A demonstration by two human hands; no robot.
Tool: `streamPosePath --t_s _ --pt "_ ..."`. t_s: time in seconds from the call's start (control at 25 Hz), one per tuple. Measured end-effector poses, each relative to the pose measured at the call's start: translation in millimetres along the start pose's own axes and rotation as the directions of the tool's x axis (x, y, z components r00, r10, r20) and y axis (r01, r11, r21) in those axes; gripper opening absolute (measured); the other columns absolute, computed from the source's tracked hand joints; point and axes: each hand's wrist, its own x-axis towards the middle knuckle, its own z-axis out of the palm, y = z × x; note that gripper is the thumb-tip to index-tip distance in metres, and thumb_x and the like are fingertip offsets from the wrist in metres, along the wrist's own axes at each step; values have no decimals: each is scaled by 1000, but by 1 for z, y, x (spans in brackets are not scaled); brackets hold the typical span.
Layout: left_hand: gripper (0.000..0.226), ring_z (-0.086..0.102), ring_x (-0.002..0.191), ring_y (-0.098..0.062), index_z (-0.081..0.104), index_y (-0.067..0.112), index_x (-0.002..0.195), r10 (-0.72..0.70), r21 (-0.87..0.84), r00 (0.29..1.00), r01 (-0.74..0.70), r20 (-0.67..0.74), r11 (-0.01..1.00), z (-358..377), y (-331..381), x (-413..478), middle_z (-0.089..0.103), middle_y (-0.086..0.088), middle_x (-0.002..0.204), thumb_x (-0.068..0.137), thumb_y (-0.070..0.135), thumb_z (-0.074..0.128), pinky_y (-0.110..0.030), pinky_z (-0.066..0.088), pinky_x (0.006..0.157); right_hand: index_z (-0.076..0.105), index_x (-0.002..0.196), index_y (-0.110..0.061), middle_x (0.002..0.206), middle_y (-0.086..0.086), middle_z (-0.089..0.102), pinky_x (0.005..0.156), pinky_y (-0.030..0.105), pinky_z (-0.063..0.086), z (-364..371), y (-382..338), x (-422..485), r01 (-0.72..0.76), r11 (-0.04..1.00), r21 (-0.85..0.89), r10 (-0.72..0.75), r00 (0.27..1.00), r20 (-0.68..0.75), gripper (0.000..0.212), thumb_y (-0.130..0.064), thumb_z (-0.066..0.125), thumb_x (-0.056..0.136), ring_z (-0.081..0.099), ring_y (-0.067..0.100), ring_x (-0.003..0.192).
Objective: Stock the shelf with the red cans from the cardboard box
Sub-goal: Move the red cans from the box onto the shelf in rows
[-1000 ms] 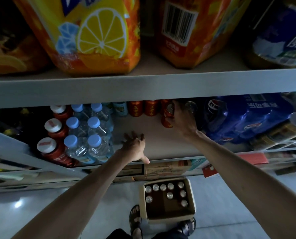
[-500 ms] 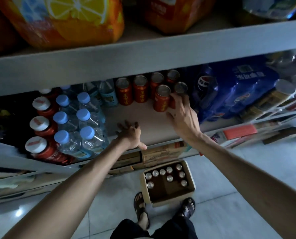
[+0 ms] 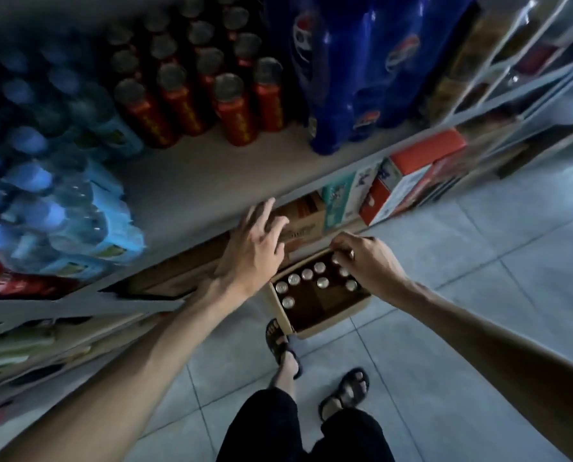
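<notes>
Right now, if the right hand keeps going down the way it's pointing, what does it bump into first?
Most likely a can top at the far end of the cardboard box. The right hand hovers just above them, fingers curled down, though depth is hard to judge.

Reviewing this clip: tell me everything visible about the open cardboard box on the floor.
The tan cardboard box sits on the grey tiled floor below the shelf's front edge, open at the top. About ten silver-topped cans stand upright along its far and right sides; its near left part is empty and dark. The right hand hangs over its far right corner, fingers curled down at a can. A sandalled foot is by its near left corner.
</notes>
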Motion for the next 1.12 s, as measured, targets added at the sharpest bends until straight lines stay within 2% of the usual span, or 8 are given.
streamPosePath --t_s 0.12,0.24,0.36,0.52,0.68,0.84,1.04,1.12 --pt "30 26 145 -38 63 7 116 164 112 985 -157 -61 981 49 22 -9 32 -24 153 87 7 56 -48 36 113 67 113 -23 103 8 68 67 24 38 37 60 -21 -125 992 -15 126 968 218 22 -26 61 93 66 28 93" --pt "28 47 132 -33 64 6 109 228 -21 969 -227 94 974 126 26 -17 47 -17 144 83 2 56 -43 43 105 70 104 -23 87 4 63 63 25 36 88 116 -29 -235 971 -40 237 936 259 17 -25 57 93 65 30 87" --pt "35 54 118 -31 58 5 117 39 -184 907 43 419 982 229 9 -21 51 -12 134 82 4 61 -32 40 98 68 98 -24 81 2 57 61 27 38 155 169 -25 -334 941 -50 334 901 276 15 -25 54 91 65 31 82" --pt "43 58 111 -33 52 11 125 -289 -72 677 451 677 889 396 -39 -8 62 -16 121 85 17 65 -36 45 92 63 99 -20 98 11 69 64 34 51 281 253 0 -358 930 -84 364 860 357 15 -24 55 88 66 34 85" --pt "77 49 126 -38 26 6 148 -569 98 495 692 657 715 523 -81 1 44 -25 143 85 25 65 -40 43 103 54 112 -14 112 14 62 62 34 42 400 315 38 -395 903 -171 430 848 311 32 -33 62 87 65 37 94" --pt "69 48 128 -40 36 -3 144 -646 127 399 782 651 611 613 -114 9 43 -27 144 88 29 63 -40 40 103 41 131 -16 124 13 49 60 35 38 502 354 78 -371 893 -253 422 887 186 55 -41 62 87 65 36 89" --pt "78 44 126 -39 27 -2 146 -692 109 362 837 624 536 666 -130 15 33 -31 145 86 32 63 -29 38 85 32 143 -12 138 17 44 65 36 39 577 381 115 -418 881 -222 454 878 148 78 -43 70 82 66 38 96" --pt "87 39 130 -41 15 -9 148 -699 106 365 840 615 532 673 -132 16 30 -31 146 87 29 64 -35 38 94 34 139 -11 134 19 47 62 36 41 594 386 123 -453 872 -185 475 875 94 72 -39 69 83 66 39 89"
